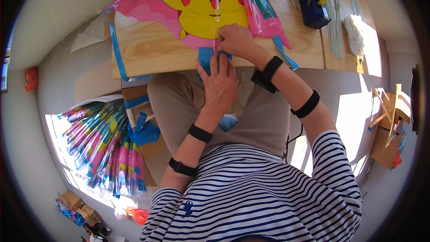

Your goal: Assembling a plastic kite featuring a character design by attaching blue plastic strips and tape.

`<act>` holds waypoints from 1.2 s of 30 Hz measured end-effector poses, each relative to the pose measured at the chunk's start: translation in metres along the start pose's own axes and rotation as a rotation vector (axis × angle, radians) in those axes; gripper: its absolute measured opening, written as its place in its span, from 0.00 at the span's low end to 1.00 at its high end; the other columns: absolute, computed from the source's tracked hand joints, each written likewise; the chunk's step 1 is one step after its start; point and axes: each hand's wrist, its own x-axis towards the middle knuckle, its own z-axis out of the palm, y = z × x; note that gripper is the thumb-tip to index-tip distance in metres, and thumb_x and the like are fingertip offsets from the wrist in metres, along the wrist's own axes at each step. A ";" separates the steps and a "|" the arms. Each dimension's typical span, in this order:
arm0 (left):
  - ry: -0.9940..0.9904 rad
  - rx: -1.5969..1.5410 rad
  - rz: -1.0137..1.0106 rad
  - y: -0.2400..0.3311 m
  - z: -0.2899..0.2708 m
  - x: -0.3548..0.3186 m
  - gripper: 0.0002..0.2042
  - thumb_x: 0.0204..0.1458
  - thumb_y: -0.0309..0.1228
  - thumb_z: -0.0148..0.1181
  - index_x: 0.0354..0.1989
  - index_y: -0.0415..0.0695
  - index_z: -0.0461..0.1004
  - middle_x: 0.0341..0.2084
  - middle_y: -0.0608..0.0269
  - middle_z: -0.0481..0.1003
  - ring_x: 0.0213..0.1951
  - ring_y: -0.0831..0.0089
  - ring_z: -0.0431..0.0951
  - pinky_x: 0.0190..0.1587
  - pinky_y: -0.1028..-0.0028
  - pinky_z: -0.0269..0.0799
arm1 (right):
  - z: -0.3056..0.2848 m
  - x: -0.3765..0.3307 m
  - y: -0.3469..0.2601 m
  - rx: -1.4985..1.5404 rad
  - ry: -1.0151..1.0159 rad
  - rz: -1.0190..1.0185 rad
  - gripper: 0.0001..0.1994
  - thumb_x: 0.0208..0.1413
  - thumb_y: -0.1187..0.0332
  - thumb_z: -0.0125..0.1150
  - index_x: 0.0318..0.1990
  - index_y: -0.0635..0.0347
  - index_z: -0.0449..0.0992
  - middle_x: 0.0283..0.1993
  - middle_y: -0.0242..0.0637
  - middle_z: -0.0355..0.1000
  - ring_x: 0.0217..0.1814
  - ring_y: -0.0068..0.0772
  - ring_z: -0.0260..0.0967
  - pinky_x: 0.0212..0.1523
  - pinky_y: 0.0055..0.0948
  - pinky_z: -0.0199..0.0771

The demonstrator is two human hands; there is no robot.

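Observation:
A glossy printed plastic sheet (210,13), kite-like in shape, lies on the wooden table. It shows a yellow cartoon figure on pink and teal, and blue ribbons (117,49) hang at its lower corners. At its near edge is a blue strip (205,58). My left hand (218,85) reaches up to that strip, fingers stretched out and resting on or against it. Just above, my right hand (235,41) is closed in a pinch at the middle of the near edge. What its fingertips hold is hidden.
A dark blue tape dispenser (312,2) with yellow tape stands at the back right, beside bundles of thin pale rods (333,27). Folded printed plastic sheets (105,145) are heaped at my left, near a crumpled blue ribbon (144,132). The table's front edge (170,68) crosses above my lap.

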 end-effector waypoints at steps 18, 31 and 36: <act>-0.023 -0.023 -0.039 0.007 -0.012 0.003 0.31 0.40 0.36 0.73 0.55 0.40 0.72 0.57 0.55 0.63 0.63 0.55 0.59 0.65 0.31 0.42 | -0.020 -0.023 0.049 0.252 0.433 0.230 0.11 0.45 0.62 0.71 0.32 0.60 0.81 0.30 0.42 0.78 0.35 0.45 0.77 0.37 0.41 0.75; -0.059 0.052 0.025 0.008 -0.008 0.004 0.32 0.40 0.37 0.73 0.56 0.39 0.70 0.57 0.54 0.65 0.62 0.56 0.62 0.66 0.32 0.42 | -0.166 -0.067 0.257 0.510 0.855 0.556 0.16 0.49 0.61 0.67 0.33 0.69 0.81 0.27 0.38 0.75 0.30 0.29 0.70 0.31 0.32 0.67; -0.061 0.077 0.029 0.009 -0.008 0.002 0.32 0.40 0.36 0.73 0.56 0.39 0.70 0.57 0.54 0.65 0.62 0.56 0.62 0.66 0.34 0.43 | -0.169 -0.064 0.250 0.746 0.820 0.523 0.12 0.48 0.65 0.68 0.29 0.69 0.80 0.25 0.36 0.74 0.27 0.27 0.67 0.28 0.29 0.64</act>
